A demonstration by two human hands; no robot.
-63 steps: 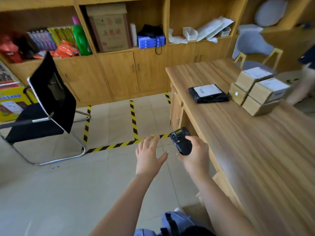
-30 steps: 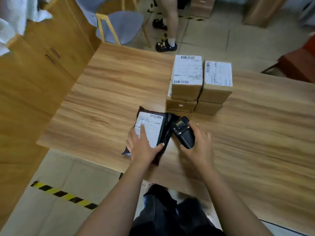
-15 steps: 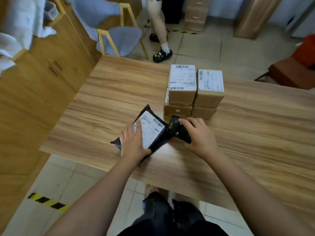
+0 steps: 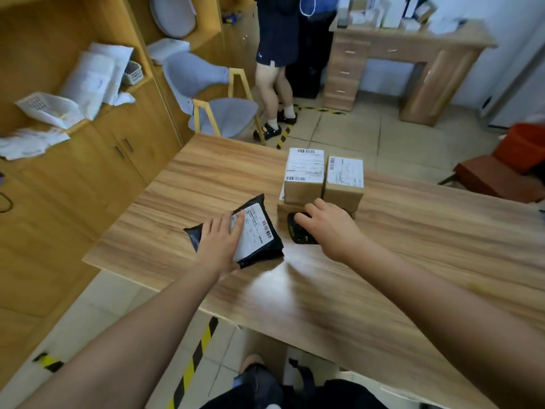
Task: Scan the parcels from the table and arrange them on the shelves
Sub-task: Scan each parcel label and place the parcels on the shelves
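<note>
A black bag parcel [image 4: 259, 234] with a white label lies on the wooden table [image 4: 413, 261]. My left hand [image 4: 219, 240] presses flat on its left part, fingers over the label. My right hand [image 4: 330, 224] holds a black handheld scanner [image 4: 299, 231] just right of the parcel, low over the table. Behind it stands a stack of brown cardboard boxes [image 4: 321, 181] with white barcode labels on top.
A wooden shelf unit [image 4: 88, 143] with papers and white baskets runs along the left. A grey chair [image 4: 224, 113] stands beyond the table's far end, and a person [image 4: 274, 69] stands behind it. A desk with drawers [image 4: 398, 63] is at the back.
I turned from the floor to the table. My left hand came down on the black parcel and turned it. The scanner hand has drawn slightly right, off the parcel.
</note>
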